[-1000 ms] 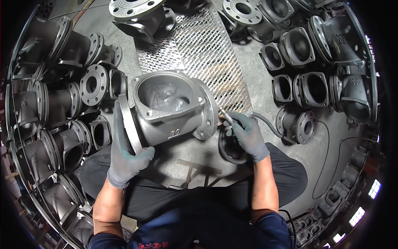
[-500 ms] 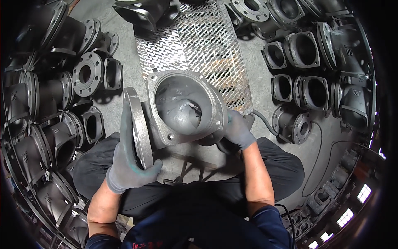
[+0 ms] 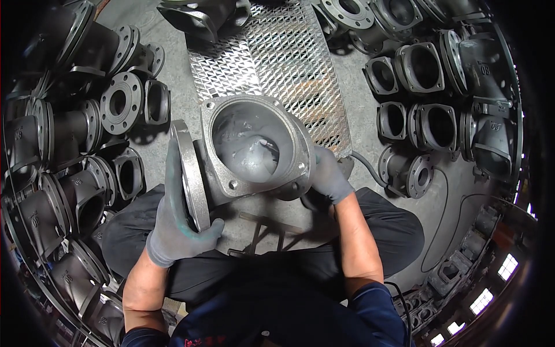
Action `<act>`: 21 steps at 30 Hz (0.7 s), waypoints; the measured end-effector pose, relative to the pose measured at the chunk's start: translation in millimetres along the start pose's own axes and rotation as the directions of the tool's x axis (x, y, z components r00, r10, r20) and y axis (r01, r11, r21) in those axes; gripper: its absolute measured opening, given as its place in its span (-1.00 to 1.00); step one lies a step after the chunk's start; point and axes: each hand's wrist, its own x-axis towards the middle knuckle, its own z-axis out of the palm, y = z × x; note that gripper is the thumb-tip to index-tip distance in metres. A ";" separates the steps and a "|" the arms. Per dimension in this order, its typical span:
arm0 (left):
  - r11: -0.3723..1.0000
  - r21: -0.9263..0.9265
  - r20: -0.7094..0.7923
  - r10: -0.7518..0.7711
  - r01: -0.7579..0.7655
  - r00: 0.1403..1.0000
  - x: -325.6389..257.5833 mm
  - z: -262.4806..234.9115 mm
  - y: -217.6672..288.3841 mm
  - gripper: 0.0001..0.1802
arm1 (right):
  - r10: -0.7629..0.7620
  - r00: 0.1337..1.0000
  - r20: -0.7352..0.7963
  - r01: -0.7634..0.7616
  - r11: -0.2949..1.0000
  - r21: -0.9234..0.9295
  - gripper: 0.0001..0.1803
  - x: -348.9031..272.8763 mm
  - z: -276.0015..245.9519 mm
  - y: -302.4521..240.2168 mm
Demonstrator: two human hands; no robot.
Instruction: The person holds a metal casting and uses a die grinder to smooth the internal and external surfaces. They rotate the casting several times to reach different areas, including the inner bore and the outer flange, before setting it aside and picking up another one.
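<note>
A grey cast-metal valve body [image 3: 248, 188], with a square flange and a wide round opening, is tilted up above my lap. My left hand [image 3: 179, 225], in a grey glove, grips the round flange [image 3: 193, 179] on its left side, with the thumb at the flange's lower edge. At the body's right side is my gloved right hand [image 3: 329, 176]. Its fingers are bent and partly hidden behind the casting, so what they hold is unclear. Deep in the opening, by a rounded inner bulge [image 3: 254, 159], shows a small slim tip [image 3: 266, 143].
A ridged metal plate [image 3: 283, 58] lies on the floor ahead. Similar castings stand in stacks at left [image 3: 81, 191] and right [image 3: 419, 69]. A dark hose [image 3: 370, 168] runs right of the plate, and a thin cable [image 3: 445, 220] curves across the floor. Under the valve body is a metal frame [image 3: 269, 225].
The valve body has shifted slightly left and tilted a little, both hands moving with it. The small tip inside the opening has moved slightly left and up.
</note>
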 end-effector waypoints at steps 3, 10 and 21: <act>0.999 -0.037 -0.002 -0.010 0.010 1.000 1.1 2.3 0.2 0.49 | -0.047 0.999 -0.003 0.046 0.992 -0.119 -0.56 1.6 3.8 5.8; 1.000 -0.017 -0.006 -0.005 0.005 1.000 4.1 4.4 5.1 0.50 | -0.020 0.999 -0.028 0.021 0.999 0.029 -0.53 2.4 3.7 -6.1; 0.998 0.037 0.017 0.054 -0.054 0.998 4.9 9.4 14.4 0.56 | 0.027 0.986 -0.162 -0.021 0.999 0.036 -0.66 -31.5 -19.2 10.9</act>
